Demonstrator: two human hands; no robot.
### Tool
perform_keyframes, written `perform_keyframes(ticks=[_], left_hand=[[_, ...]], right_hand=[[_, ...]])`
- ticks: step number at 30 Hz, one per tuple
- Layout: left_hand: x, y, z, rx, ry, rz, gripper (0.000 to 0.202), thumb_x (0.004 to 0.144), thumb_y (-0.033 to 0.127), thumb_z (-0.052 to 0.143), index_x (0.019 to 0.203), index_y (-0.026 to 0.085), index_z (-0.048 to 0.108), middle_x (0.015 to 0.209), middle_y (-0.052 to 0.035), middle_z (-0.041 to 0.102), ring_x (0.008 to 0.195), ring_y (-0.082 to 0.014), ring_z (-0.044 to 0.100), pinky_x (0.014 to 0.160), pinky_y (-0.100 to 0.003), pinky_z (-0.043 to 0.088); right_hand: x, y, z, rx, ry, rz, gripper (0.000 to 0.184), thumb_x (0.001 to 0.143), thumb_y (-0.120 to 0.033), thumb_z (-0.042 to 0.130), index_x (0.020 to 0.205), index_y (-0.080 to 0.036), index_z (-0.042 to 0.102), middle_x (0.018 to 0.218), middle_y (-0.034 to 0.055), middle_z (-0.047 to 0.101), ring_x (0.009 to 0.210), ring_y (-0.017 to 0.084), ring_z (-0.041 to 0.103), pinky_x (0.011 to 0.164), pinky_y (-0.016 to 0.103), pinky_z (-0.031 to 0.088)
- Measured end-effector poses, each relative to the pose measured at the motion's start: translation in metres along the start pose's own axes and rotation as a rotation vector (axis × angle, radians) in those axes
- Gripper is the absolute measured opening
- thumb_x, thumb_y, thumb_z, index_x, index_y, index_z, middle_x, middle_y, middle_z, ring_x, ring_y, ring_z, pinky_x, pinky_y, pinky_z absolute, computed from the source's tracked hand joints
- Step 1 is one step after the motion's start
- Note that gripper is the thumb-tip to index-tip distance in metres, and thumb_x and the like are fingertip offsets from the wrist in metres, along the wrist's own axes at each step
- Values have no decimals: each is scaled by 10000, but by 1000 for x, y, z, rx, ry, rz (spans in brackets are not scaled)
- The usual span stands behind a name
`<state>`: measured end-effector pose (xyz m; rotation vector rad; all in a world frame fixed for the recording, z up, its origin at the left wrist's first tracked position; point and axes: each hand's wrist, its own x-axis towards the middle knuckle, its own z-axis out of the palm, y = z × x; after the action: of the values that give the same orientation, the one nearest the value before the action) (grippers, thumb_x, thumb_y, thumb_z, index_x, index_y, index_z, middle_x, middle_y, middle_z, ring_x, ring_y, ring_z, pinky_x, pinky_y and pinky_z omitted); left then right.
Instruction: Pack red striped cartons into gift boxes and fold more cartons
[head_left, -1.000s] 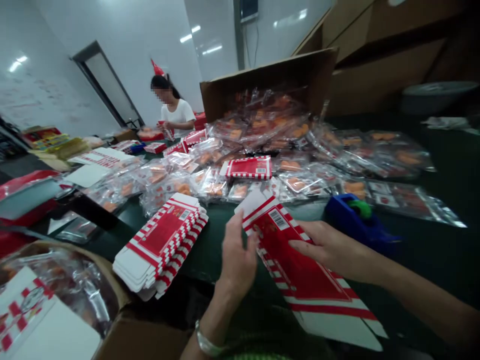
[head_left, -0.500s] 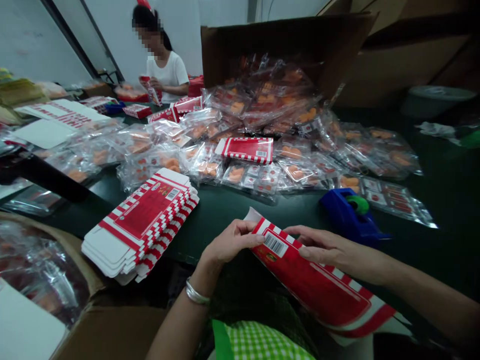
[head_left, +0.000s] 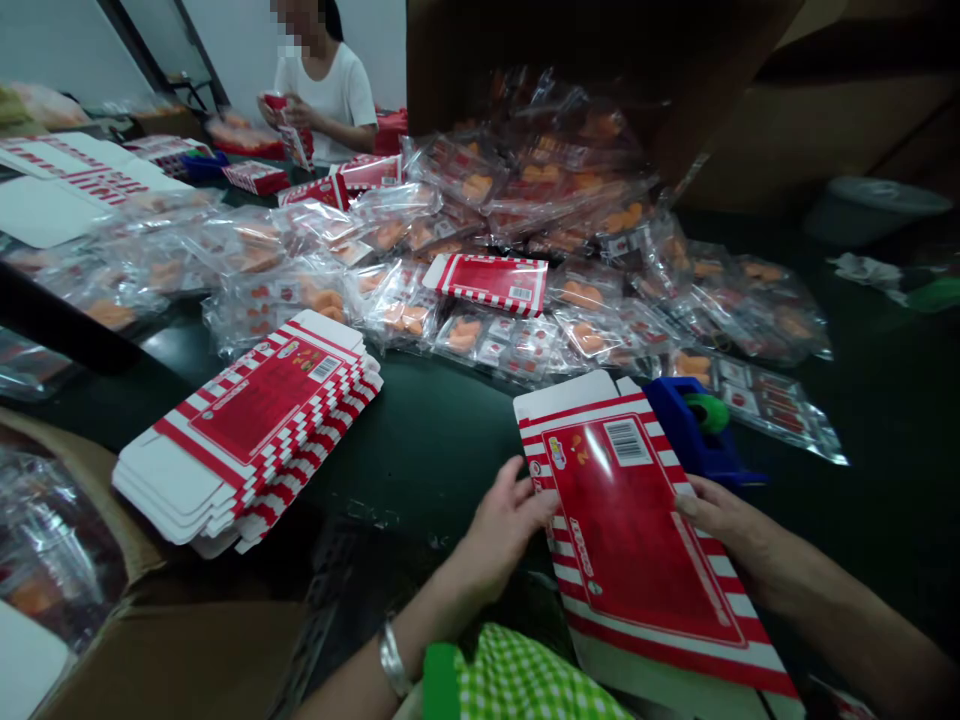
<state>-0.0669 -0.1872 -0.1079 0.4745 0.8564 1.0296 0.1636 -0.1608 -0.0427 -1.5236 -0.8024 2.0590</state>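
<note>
A flat red-and-white striped carton (head_left: 637,550) with a barcode near its far end is held over the table's front edge. My left hand (head_left: 514,515) pinches its left edge, thumb on the printed face, other fingers partly behind. The right edge is gripped by my right hand (head_left: 720,515), thumb on top, fingers mostly underneath. Left of my hands lies a stack of similar folded cartons (head_left: 259,405). Just beyond the held carton's right edge stands a blue tape dispenser (head_left: 697,445) with a green roll.
Clear plastic packets with orange pieces (head_left: 562,215) heap across the table from a big cardboard box (head_left: 465,60). One carton (head_left: 491,280) lies on them. A box of packets (head_left: 142,530) stands lower left; a dark bar (head_left: 67,325) crosses above. A co-worker (head_left: 330,95) handles a carton.
The carton has turned from a slant to show its broad face, its far end now higher and farther right. My hands have spread to its opposite edges. The view has shifted slightly.
</note>
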Motion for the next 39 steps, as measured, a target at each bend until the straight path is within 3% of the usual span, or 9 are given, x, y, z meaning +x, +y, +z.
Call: perform_keyframes(ticks=[2, 7, 11, 16, 20, 28, 33, 37, 39], left_hand=[[4, -7, 19, 19, -78, 45, 872, 633, 318, 821, 1354, 129, 369, 1281, -193, 572, 1164, -292, 570, 977, -402, 468], [11, 3, 39, 215, -12, 184, 812, 567, 209, 840, 1262, 169, 423, 1219, -134, 619, 1090, -294, 610, 931, -417, 508], [8, 9, 35, 311, 10, 137, 644, 603, 187, 799, 1149, 167, 457, 1130, -126, 655, 997, -291, 650, 842, -415, 551], [2, 11, 27, 435, 24, 113, 665, 627, 178, 784, 1188, 175, 426, 1185, -130, 633, 1054, -285, 632, 888, -406, 535], [-2, 14, 19, 432, -89, 100, 720, 677, 180, 761, 1288, 195, 380, 1261, -116, 605, 1101, -267, 615, 919, -392, 524], [-7, 26, 4, 182, -151, -88, 646, 703, 290, 759, 1258, 117, 476, 1051, -151, 704, 849, -260, 701, 731, -347, 553], [8, 32, 1, 311, 101, 47, 920, 601, 258, 816, 1384, 137, 347, 1070, -131, 697, 929, -257, 673, 753, -323, 544], [13, 30, -2, 289, 0, -12, 867, 579, 253, 816, 1333, 138, 404, 963, -94, 718, 821, -243, 685, 703, -340, 557], [13, 30, -5, 292, -38, -24, 794, 592, 242, 808, 1290, 160, 438, 968, -78, 715, 820, -231, 683, 706, -336, 557]], right_hand=[[-2, 2, 6, -95, -3, -84, 661, 671, -495, 779, 1232, -239, 540, 1141, 109, 685, 845, 278, 708, 733, 388, 594], [0, 13, 15, -291, -57, -374, 689, 758, -475, 717, 1343, -220, 460, 1320, 131, 569, 1147, 332, 580, 928, 466, 509], [4, 26, 5, -14, -166, -317, 591, 823, -503, 646, 1326, -236, 490, 1310, 121, 578, 1098, 286, 616, 917, 448, 508], [13, 42, 6, 181, -199, -310, 413, 867, -354, 641, 1241, -196, 567, 1232, 121, 632, 1032, 250, 653, 885, 405, 524], [19, 51, 15, 312, -165, -343, 364, 880, -313, 625, 1213, -178, 575, 1162, 107, 673, 974, 238, 678, 872, 393, 533], [22, 67, 22, 450, -76, -226, 576, 844, -333, 653, 1358, -193, 434, 1060, 111, 712, 891, 275, 701, 760, 392, 576], [21, 78, 29, 451, -108, -167, 782, 820, -386, 672, 1467, -209, 268, 1112, 126, 691, 911, 288, 694, 792, 407, 572], [17, 70, 26, 299, -32, -211, 968, 798, -400, 702, 1500, -333, 39, 1272, 120, 601, 943, 291, 683, 758, 425, 583], [16, 64, 21, 207, -7, -277, 973, 772, -420, 723, 1492, -352, 73, 1329, 117, 553, 977, 295, 670, 764, 430, 585]])
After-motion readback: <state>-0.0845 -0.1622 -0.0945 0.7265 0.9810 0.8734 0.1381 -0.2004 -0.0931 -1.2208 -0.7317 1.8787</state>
